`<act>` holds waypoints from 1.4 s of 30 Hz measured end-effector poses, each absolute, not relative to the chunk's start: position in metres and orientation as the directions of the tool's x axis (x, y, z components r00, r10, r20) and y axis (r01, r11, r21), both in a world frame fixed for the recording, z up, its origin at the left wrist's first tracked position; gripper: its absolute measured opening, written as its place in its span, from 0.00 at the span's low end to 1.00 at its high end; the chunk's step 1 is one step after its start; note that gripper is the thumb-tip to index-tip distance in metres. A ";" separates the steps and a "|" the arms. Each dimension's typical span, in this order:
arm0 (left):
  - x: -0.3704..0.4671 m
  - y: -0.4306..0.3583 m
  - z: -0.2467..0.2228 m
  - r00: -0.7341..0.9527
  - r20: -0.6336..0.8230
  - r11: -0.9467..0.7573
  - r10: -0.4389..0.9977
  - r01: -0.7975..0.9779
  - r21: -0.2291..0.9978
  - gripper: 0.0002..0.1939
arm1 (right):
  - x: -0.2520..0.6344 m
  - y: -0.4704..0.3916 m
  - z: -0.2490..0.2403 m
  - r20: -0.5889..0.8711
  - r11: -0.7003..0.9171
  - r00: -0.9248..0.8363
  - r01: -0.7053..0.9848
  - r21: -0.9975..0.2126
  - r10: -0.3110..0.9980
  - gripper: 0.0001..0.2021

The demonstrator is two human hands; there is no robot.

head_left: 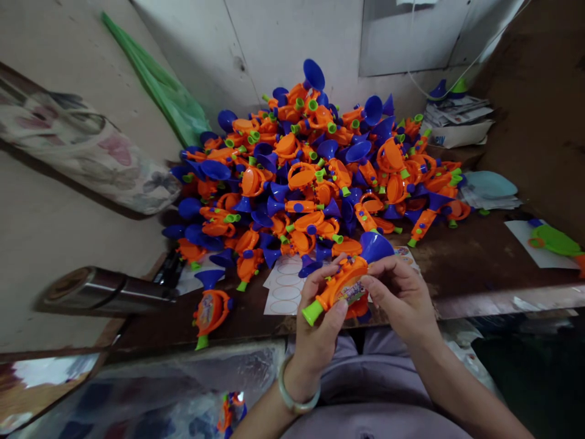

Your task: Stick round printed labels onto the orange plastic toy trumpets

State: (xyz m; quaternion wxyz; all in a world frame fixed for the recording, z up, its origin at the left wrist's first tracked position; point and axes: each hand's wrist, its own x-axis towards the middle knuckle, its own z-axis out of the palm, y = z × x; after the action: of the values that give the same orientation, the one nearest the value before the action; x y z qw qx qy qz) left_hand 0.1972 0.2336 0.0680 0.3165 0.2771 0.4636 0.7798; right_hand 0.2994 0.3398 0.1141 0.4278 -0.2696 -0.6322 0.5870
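Observation:
Between my two hands is an orange toy trumpet (340, 281) with a blue bell and a green mouthpiece, tilted so its bell points up and to the right. My left hand (315, 332) grips it near the mouthpiece, thumb on the lower edge of a printed sticker (351, 291) on its side. At the bell end, my right hand (402, 296) pinches the toy with its thumb against the sticker's edge. Below the hands, part of another orange piece shows, mostly hidden. White sheets with oval outlines (286, 296) lie just left of my hands.
A large heap of matching toy trumpets (301, 177) fills the back of the brown table (475, 262). One stickered trumpet (212, 311) lies at the front left, near a steel flask (109, 289). Papers (457, 119) are stacked at the back right. A plastic bag (183, 396) is below the table.

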 end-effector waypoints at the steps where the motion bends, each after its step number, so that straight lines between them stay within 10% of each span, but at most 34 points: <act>1: 0.198 0.233 0.068 -0.647 0.149 -0.382 0.748 -0.235 0.894 0.19 | 0.299 0.340 0.113 0.246 0.194 -0.481 -0.155 -0.969 0.841 0.11; 17: 0.196 0.222 0.070 -0.744 0.193 -0.412 0.639 -0.119 0.903 0.21 | 0.303 0.364 0.096 0.727 0.779 -0.280 0.250 -0.575 0.626 0.15; 22: 0.136 0.178 0.056 -0.935 -0.040 -0.302 0.353 -0.154 0.941 0.23 | 0.313 0.378 0.063 0.563 0.686 -0.429 0.217 -0.695 0.706 0.15; 26: 0.064 0.118 0.038 -0.995 -0.094 -0.086 0.019 -0.095 0.992 0.23 | 0.306 0.360 0.040 0.323 0.741 -0.833 0.145 -0.656 0.449 0.09; 34: 0.035 0.071 0.014 -0.968 -0.216 0.047 0.125 -0.211 0.976 0.23 | 0.257 0.319 0.011 -0.085 0.885 -0.969 0.247 -0.395 0.232 0.37; 42: 0.078 0.073 -0.005 -0.942 -0.335 -0.062 -0.008 -0.334 0.940 0.21 | 0.282 0.303 -0.008 0.006 0.924 -0.987 0.146 -0.354 0.158 0.24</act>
State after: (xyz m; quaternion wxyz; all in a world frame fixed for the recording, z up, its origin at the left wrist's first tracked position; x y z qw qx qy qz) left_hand 0.0780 0.0730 -0.0047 0.1136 -0.1267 0.6755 0.7175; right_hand 0.2825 0.3028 -0.0076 0.0170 -0.0775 -0.9806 0.1792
